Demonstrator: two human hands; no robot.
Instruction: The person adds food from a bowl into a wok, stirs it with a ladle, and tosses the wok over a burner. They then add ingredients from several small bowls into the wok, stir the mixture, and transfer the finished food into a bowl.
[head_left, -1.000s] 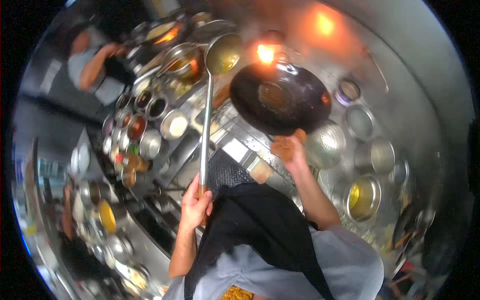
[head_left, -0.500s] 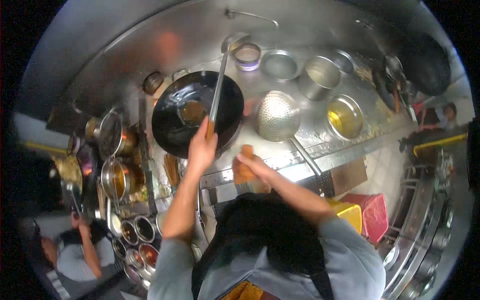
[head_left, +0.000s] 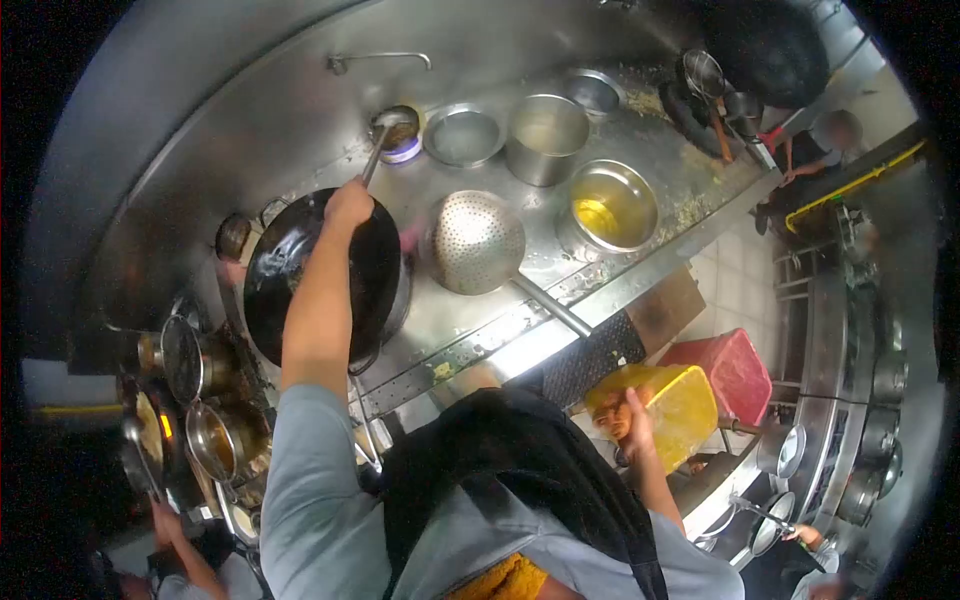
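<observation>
My left hand (head_left: 349, 204) is closed around the handle of a long ladle (head_left: 375, 155). The ladle's bowl is at the mouth of a small can with a purple band (head_left: 402, 153). Under my left forearm sits a black wok (head_left: 270, 290), partly covered by the arm. My right hand (head_left: 641, 428) grips an orange-brown bundle (head_left: 612, 411) that looks like a folded cloth, held over the yellow bin (head_left: 685, 405). A perforated strainer (head_left: 478, 240) lies on the steel counter between my hands, its handle pointing toward the front edge.
Behind the strainer stand a shallow metal bowl (head_left: 463, 136), a tall steel pot (head_left: 547, 140) and a pot of yellow oil (head_left: 612, 207). A red bin (head_left: 735, 375) adjoins the yellow one. Another person's arm (head_left: 190, 550) works at the lower left; more people appear at right.
My left hand has carried the ladle forward to the small can. My right hand has swung from the counter's front edge out to the yellow bin with the bundle. The view has turned right.
</observation>
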